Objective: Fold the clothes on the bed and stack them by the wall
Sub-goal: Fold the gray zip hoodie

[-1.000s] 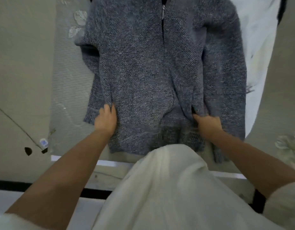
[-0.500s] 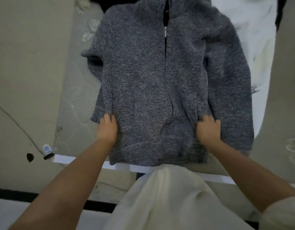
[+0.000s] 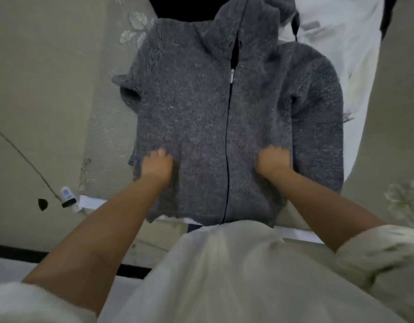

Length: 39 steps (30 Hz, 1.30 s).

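A white cloth (image 3: 336, 43) lies beside your hoodie, and a small white gadget (image 3: 67, 196) sits by the bed's (image 3: 108, 127) corner. The gray zip hoodie (image 3: 201, 108) lies flat, front up. Your left hand (image 3: 157, 165) and right hand (image 3: 272, 160) each pinch its knit with curled fingers.

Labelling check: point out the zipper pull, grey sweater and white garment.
zipper pull (image 3: 231, 76): head view, metal tab.
grey sweater (image 3: 189, 108): head view, chest panel.
white garment (image 3: 336, 38): head view, middle.

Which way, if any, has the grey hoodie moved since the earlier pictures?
Yes. The grey hoodie slid toward the person; its hem now overhangs the bed's white edge.
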Available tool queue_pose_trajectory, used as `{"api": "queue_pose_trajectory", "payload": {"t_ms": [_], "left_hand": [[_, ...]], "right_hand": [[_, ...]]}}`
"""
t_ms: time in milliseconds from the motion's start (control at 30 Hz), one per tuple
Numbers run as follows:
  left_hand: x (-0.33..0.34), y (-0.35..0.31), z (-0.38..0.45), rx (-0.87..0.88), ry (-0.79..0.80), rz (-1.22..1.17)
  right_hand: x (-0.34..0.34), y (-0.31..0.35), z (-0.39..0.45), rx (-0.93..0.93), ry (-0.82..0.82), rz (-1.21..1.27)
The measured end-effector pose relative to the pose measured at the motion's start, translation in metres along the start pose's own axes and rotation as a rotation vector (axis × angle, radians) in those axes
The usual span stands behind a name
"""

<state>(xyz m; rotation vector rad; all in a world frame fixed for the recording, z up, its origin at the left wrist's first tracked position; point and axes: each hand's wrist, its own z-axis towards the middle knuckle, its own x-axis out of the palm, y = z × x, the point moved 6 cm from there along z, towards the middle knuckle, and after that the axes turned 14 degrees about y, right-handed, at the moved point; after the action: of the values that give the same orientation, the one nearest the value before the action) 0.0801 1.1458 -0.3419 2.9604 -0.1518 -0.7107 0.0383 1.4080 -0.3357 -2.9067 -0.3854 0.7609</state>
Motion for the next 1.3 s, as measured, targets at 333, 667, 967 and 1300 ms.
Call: {"api": "queue_pose_trajectory", "payload": {"t_ms": [333, 667, 967, 1300], "left_hand": [[-0.155, -0.029, 0.051, 0.107, -0.218, -0.171], [-0.327, -0.039, 0.157, 0.284, -0.451, -0.655], [-0.352, -0.073, 0.24, 0.369, -0.328, -0.879], [-0.406, -0.023, 0.154, 0.432, -1.37, -0.817]], "right_hand": [[-0.157, -0.033, 0.059, -0.142, -0.292, 0.4], [-0.275, -0.121, 0.169, 0.057, -0.404, 1.014], [-0.281, -0.122, 0.249, 0.112, -0.448, 1.524], [-0.406, -0.146, 0.196, -0.395, -1.115, 1.399]]}}
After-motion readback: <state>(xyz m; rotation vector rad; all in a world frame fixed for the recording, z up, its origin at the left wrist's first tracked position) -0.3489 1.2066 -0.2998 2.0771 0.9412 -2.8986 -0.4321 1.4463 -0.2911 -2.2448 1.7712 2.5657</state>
